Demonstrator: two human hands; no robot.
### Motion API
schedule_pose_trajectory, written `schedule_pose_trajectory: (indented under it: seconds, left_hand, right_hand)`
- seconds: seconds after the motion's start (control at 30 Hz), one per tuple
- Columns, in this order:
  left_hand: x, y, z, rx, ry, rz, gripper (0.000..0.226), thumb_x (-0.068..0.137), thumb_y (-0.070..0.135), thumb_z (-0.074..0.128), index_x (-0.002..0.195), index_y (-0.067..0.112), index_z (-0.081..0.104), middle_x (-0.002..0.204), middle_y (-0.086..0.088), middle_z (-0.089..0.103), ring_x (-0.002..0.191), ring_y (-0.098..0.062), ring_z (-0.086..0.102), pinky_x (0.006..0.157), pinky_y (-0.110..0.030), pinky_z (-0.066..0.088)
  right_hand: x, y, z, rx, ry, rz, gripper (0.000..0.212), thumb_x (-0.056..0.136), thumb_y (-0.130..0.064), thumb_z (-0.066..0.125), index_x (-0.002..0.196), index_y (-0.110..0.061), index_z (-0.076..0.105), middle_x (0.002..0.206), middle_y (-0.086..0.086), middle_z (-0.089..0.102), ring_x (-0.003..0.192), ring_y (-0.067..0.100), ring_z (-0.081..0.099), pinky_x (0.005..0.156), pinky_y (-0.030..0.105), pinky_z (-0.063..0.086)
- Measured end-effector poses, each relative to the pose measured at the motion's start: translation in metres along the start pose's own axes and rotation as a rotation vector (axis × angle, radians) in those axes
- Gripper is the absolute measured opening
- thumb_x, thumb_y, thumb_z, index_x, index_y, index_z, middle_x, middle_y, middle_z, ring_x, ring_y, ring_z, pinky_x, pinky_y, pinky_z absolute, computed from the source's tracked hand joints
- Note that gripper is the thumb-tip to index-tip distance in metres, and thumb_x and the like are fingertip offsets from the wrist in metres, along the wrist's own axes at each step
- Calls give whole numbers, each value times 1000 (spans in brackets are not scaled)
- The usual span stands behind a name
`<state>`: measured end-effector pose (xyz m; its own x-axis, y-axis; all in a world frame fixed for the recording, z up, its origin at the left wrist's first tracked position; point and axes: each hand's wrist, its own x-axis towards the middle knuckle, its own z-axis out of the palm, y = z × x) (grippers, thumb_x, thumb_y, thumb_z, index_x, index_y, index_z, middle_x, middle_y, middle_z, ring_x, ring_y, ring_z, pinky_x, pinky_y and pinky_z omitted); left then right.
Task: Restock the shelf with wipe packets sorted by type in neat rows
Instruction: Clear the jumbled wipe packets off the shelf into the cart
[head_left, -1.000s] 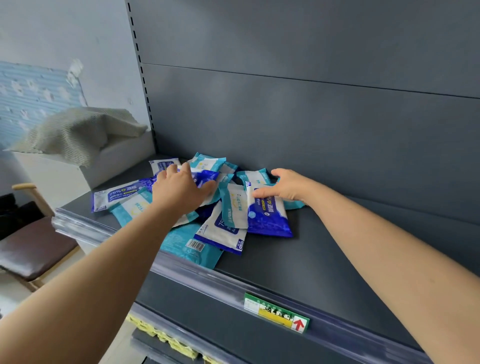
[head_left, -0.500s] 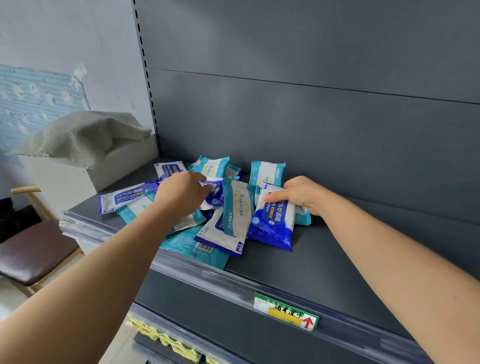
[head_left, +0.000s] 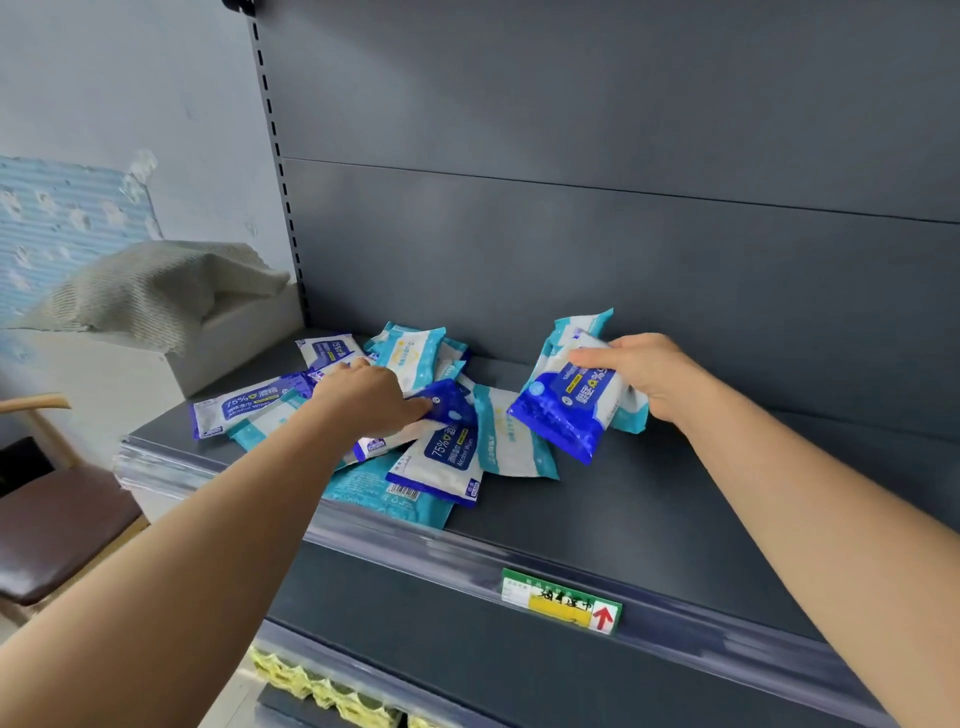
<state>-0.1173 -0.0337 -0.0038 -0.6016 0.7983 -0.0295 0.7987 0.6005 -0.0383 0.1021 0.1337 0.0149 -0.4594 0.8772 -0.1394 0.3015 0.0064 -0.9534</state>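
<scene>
Head view: at the lower left of the frame a chair (head_left: 57, 530) stands beside the shelf (head_left: 675, 509), and above it a cloth (head_left: 150, 296) is draped over a box (head_left: 244, 338). On the left half of the shelf the wipe packets (head_left: 441, 462) lie in a loose pile, blue-and-white and teal ones mixed and overlapping at all angles. The left hand (head_left: 369, 400) rests on this pile at centre frame, thumb against a dark blue packet (head_left: 449, 410). Its fingers are hidden behind the hand, so whether it grips anything cannot be told. Right of centre the right hand (head_left: 639, 374) grips two packets (head_left: 566, 405), a blue-and-white one in front of a teal one, raised and tilted. Further right the shelf is bare, above a price label (head_left: 561, 603) on the front rail (head_left: 415, 545). Sorting looks barely begun. No row of either type stands yet, and nearly the whole pile is left to separate and line up.
</scene>
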Motion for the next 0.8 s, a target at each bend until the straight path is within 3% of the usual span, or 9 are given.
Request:
schedule_pose_trajectory:
  seconds: [0.1, 0.2, 0.3, 0.4, 0.47, 0.57, 0.67, 0.8]
  left_hand:
    - [-11, 7, -3, -138, 13, -20, 59, 87, 63, 48, 68, 7, 48, 83, -7, 57, 65, -16, 48, 57, -27, 37]
    - [-19, 14, -5, -405, -105, -70, 52, 82, 59, 62, 68, 9, 51, 64, -5, 60, 51, -15, 55, 49, -24, 43]
    - [-25, 26, -4, -699, -287, -119, 43, 79, 51, 70, 84, 12, 53, 78, -3, 67, 66, -14, 66, 66, -26, 58]
    - [-24, 37, -1, -756, -261, -124, 41, 80, 43, 73, 91, 11, 49, 83, -4, 64, 73, -15, 66, 72, -29, 59]
    - [-25, 44, 0, -825, -238, -140, 43, 81, 38, 73, 102, 9, 50, 87, -5, 62, 75, -16, 64, 71, -29, 57]
    - [-27, 52, 3, -871, -200, -145, 47, 85, 40, 68, 113, 7, 49, 96, -6, 60, 83, -16, 61, 73, -28, 52]
    - [-32, 57, 5, -999, -215, -149, 47, 88, 45, 62, 116, 11, 45, 96, -3, 61, 81, -15, 65, 64, -25, 52]
    - [-41, 66, 8, -1171, -239, -88, 53, 75, 42, 77, 111, 18, 47, 90, 1, 65, 73, -14, 68, 56, -27, 54]
  right_hand:
    - [-7, 12, 14, -48, -43, 53, 34, 70, -18, 84, 90, -2, 62, 80, 13, 72, 60, 17, 69, 58, 29, 58]
    - [-8, 25, 22, -99, -20, 100, 44, 71, -23, 84, 100, 0, 59, 74, 10, 70, 49, 12, 67, 42, 22, 51]
    - [-9, 30, 22, -160, -31, 120, 42, 72, -29, 83, 96, -2, 61, 69, 5, 70, 48, 8, 66, 41, 19, 47]
    - [-12, 32, 23, -137, -112, 104, 30, 72, -25, 83, 86, -4, 65, 66, 5, 72, 55, 12, 69, 51, 25, 53]
    - [-16, 31, 27, -112, -156, 70, 24, 75, -22, 81, 82, -5, 65, 69, 6, 73, 57, 13, 69, 51, 24, 53]
    - [-21, 34, 31, -94, -145, 42, 28, 77, -23, 79, 92, -5, 64, 82, 9, 73, 68, 17, 70, 60, 31, 57]
    - [-23, 42, 28, -43, -123, 29, 33, 77, -27, 78, 100, -8, 64, 88, 8, 74, 77, 20, 72, 70, 37, 59]
    - [-28, 50, 20, 52, -108, 11, 30, 77, -26, 78, 98, -13, 61, 93, 9, 74, 81, 21, 72, 75, 39, 59]
